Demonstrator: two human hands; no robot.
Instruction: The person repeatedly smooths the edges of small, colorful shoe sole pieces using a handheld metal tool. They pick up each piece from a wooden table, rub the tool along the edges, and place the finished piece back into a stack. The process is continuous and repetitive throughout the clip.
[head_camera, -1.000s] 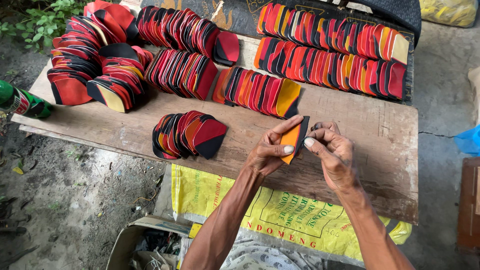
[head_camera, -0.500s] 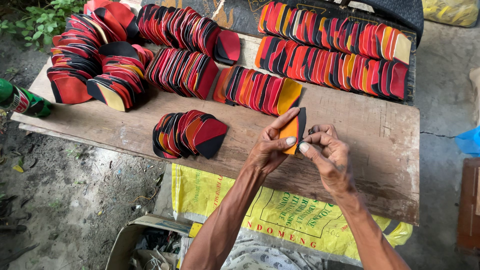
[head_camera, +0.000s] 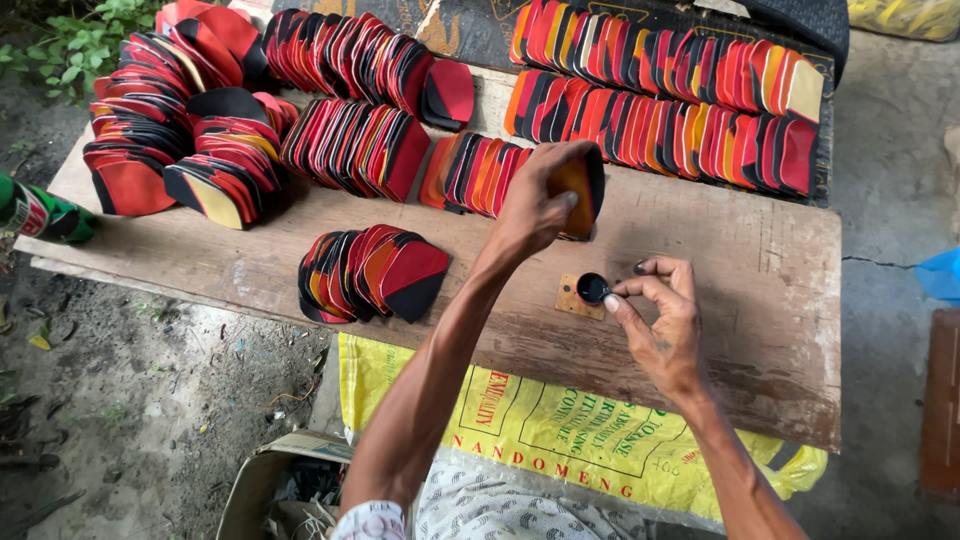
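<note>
Outdoors, a worn wooden board serves as a bench over dirt ground on one side and concrete on the other. Nearest the camera, a yellow printed sack hangs below the board's front edge, with a cardboard box beside it on the ground.

On the board, the right hand pinches a small black round piece between thumb and forefinger, the other fingers curled loosely above it. The piece sits over a small tan square that lies flat on the wood. Just beyond, the left hand is raised above the board and closed around an orange-and-black curved piece, thumb across its face, holding it up near the end of a row.

To the left of the arms, a small fanned stack of red, orange and black curved pieces rests on the board, apart from both hands. Farther back, rows of the same pieces stand on edge, with a heaped pile at the far left corner. A long double row runs along the far edge on a dark sheet. A green bottle lies off the board's left end, green leaves grow beyond it, and something blue shows at the right edge.
</note>
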